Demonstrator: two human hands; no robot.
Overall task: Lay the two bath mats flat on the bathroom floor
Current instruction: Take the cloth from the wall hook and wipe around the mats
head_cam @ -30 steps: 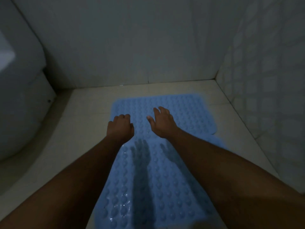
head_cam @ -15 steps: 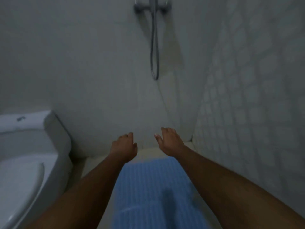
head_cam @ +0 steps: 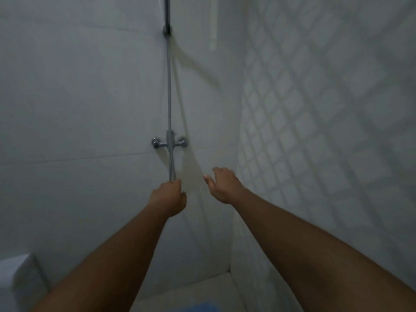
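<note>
Only a thin strip of the blue bath mat shows at the bottom edge, lying on the pale floor. Both my arms reach forward in the air, well above it. My left hand has its fingers loosely curled and holds nothing that I can see; the low end of the shower hose loop disappears behind its knuckles. My right hand is relaxed with its fingers spread and touches nothing. No second mat is visible.
A shower mixer tap with its hose is fixed on the white back wall. A tiled wall closes the right side. The corner of a white toilet tank shows at the lower left.
The view has tilted up from the floor to the wall, so the blue mat has nearly dropped out of sight. Both hands have lifted off the mat and now hang in the air.
</note>
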